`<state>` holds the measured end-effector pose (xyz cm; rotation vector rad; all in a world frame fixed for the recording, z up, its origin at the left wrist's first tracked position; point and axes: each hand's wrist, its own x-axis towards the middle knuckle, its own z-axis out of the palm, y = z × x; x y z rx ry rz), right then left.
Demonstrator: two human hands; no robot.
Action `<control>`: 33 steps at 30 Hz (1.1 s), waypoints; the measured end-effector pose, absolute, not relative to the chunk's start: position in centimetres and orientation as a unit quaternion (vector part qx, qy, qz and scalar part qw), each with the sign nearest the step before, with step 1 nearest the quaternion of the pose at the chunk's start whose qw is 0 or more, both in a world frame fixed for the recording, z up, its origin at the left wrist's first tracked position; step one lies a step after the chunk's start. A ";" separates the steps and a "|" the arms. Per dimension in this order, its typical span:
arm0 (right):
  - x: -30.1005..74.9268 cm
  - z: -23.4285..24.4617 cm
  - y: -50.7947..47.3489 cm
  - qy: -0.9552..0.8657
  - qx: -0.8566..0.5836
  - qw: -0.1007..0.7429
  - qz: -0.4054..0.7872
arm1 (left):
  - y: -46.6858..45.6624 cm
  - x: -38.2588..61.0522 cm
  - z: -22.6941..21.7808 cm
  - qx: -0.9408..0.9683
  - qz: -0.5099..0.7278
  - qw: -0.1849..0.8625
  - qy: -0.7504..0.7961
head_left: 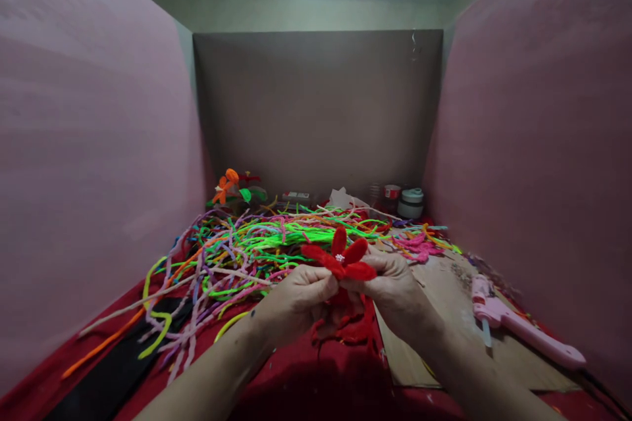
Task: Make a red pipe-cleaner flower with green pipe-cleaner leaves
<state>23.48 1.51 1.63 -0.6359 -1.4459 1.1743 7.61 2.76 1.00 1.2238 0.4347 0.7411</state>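
A red pipe-cleaner flower (342, 259) with a small white bead at its centre is held up in front of me by both hands. My left hand (296, 296) pinches it from the left below the petals, fingers closed. My right hand (392, 286) grips it from the right, fingers curled round the stem part. More red pipe-cleaner pieces (348, 329) hang and lie under my hands on the red cloth (306, 375).
A heap of coloured pipe cleaners (237, 250) spreads across the table behind and to the left. A pink glue gun (513, 322) lies on a cardboard sheet (444, 316) at right. An orange flower (227, 185) and small jars (409, 202) stand at the back. Pink panels wall both sides.
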 end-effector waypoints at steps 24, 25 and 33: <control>24.0 0.6 1.8 -0.557 -0.151 0.487 0.655 | 1.2 9.1 0.6 0.535 0.401 0.722 0.178; 23.9 0.8 1.7 -0.556 -0.159 0.509 0.637 | 1.1 9.2 0.6 0.526 0.405 0.728 0.172; 24.3 1.8 1.4 -0.622 -0.207 0.556 0.511 | 1.3 8.9 1.2 0.523 0.434 0.718 0.148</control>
